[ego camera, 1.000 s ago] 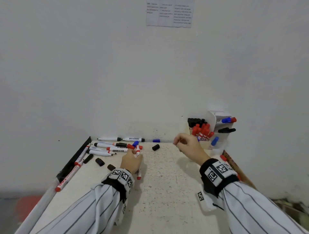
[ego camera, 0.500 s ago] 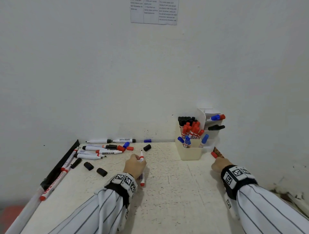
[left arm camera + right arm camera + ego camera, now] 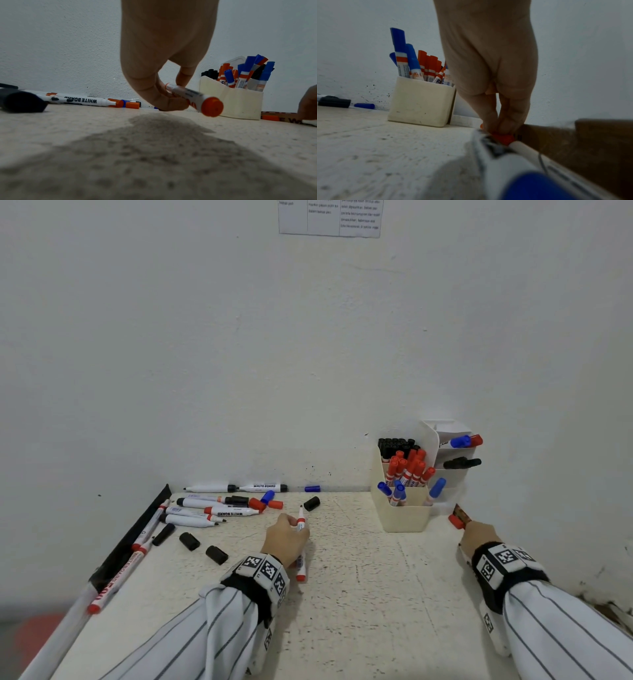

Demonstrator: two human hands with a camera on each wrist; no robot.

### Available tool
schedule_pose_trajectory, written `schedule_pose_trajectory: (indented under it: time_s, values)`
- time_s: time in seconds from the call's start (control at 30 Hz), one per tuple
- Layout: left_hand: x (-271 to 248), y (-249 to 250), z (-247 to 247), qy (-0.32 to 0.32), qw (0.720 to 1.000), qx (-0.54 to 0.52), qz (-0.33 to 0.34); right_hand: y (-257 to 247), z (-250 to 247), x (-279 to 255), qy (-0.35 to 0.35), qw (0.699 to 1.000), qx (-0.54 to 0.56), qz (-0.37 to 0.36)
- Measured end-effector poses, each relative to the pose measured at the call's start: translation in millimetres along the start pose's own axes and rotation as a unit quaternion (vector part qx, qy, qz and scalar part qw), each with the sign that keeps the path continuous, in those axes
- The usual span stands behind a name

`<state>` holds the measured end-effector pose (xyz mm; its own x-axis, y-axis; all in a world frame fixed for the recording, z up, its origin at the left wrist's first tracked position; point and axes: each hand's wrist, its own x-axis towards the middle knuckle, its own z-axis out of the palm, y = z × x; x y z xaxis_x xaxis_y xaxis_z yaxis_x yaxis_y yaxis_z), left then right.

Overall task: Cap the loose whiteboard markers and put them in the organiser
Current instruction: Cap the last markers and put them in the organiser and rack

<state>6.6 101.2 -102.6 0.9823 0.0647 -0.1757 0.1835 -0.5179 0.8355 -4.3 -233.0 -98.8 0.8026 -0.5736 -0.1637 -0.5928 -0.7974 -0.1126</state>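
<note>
The red marker, uncapped, stays pinched in the left hand over the mid tabletop. The right hand has dropped from mid-air to the right edge, fingertips pinching a red cap; capping should follow, then the organiser.

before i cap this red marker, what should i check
1. Left hand grips the marker: ok.
2. Marker tip bare, pointing away from the wrist: ok.
3. Right hand fingertips on the red cap: ok.
4. Cap firmly pinched: cannot tell.
5. Cap colour matches the marker's red end: ok.
6. Room left in the organiser: cannot tell.
</note>
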Motion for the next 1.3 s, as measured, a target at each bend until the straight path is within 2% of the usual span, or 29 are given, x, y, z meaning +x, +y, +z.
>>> schedule_pose_trajectory:
  time_s: [0.2,0.33,0.37,0.47,0.57,0.7,0.8,0.9,0.97,1.13,1.3]
  values:
    - [0.4,-1.1,-2.0,0.0,1.0,0.005,-0.004,-1.1,0.7,-5.2,0.012,1.0,-0.004,-0.011]
    - [-0.5,-0.8,-2.4,0.0,1.0,0.009,-0.004,-14.8,-9.2,-17.8,0.058,0.995,0.026,-0.075]
    - [-1.0,-0.7,-2.7,-0.001,1.0,0.013,-0.005,-20.8,-11.6,-23.2,0.05,0.994,0.027,-0.095]
    - [-0.5,-2.1,-4.2,-0.002,1.0,0.021,-0.006,-46.1,-16.3,-43.7,-0.043,0.988,0.027,-0.147]
    - [-1.9,-2.7,-6.9,0.003,1.0,0.029,-0.004,-70.8,-12.4,-59.9,-0.163,0.956,0.166,-0.177]
    - [-5.8,-6.1,-13.2,-0.006,0.999,0.036,0.003,-106.9,-7.3,-83.3,-0.224,0.913,0.243,-0.238]
    - [-6.3,-10.3,-17.3,-0.028,0.999,0.033,0.022,-132.0,0.9,-92.3,-0.186,0.895,0.294,-0.28]
    - [-8.3,-13.3,-23.4,-0.046,0.997,0.034,0.043,-149.5,4.8,-101.5,-0.086,0.881,0.315,-0.343]
    - [-10.2,-15.3,-27.3,-0.053,0.997,0.029,0.05,-157.1,5.9,-107.8,-0.042,0.873,0.327,-0.359]
    - [-15.1,-19.4,-30.0,-0.054,0.995,0.049,0.074,-163.2,11.7,-115.7,-0.038,0.869,0.33,-0.366]
    - [-20.6,-19.5,-30.0,-0.025,0.995,0.041,0.089,-160.3,14.1,-115.7,-0.035,0.864,0.362,-0.349]
